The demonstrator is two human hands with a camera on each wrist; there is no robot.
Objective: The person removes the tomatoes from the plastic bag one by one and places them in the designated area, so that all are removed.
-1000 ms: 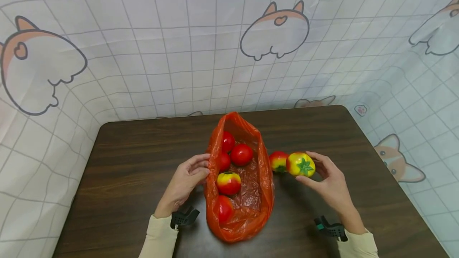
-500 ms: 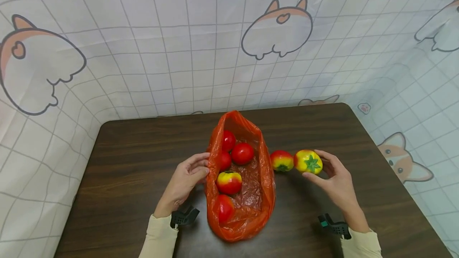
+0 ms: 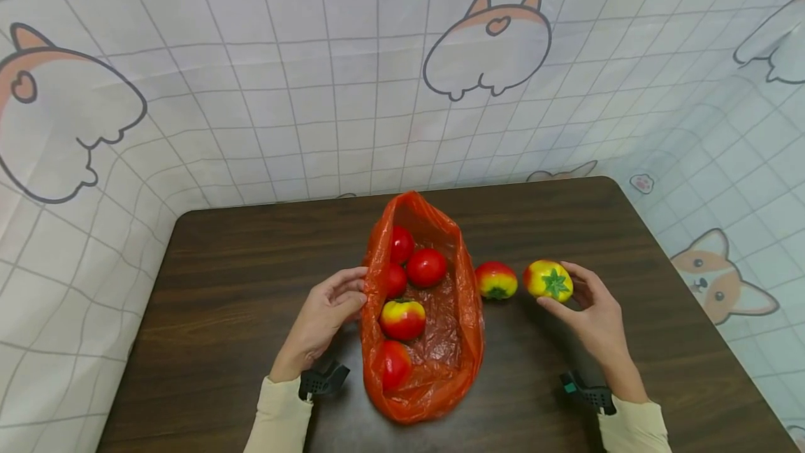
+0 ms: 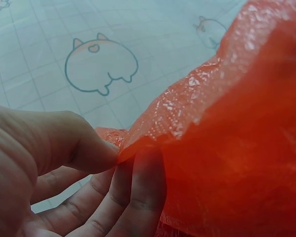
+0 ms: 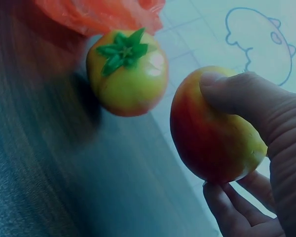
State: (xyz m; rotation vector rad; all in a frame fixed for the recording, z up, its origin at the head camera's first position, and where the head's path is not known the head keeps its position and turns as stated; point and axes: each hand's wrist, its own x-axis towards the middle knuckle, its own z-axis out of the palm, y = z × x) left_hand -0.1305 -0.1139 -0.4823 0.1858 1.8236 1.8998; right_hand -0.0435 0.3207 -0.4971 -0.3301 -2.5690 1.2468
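Note:
An orange-red plastic bag (image 3: 468, 313) lies with its mouth open in the middle of the table. My left hand (image 3: 323, 320) pinches the bag's left rim between thumb and fingers, as the left wrist view shows close up. Inside the bag are several round fruits, among them a glossy red one (image 3: 426, 268) and a red-and-yellow one (image 3: 402, 320). To the bag's right my right hand (image 3: 591, 310) holds a red-and-yellow tomato (image 3: 548, 280) with a green star-shaped top. Another such tomato (image 3: 496, 280) sits beside the bag's right side, a small gap from the held one.
The dark wood table (image 3: 239, 285) has rounded back corners. Behind it and along its sides hangs a white cloth (image 3: 289, 89) with grid lines and cartoon dogs. Black camera straps (image 3: 323, 379) sit on both wrists.
My right hand has moved a little to the right with its tomato, widening the gap to the tomato beside the bag. My left hand stays on the bag's rim.

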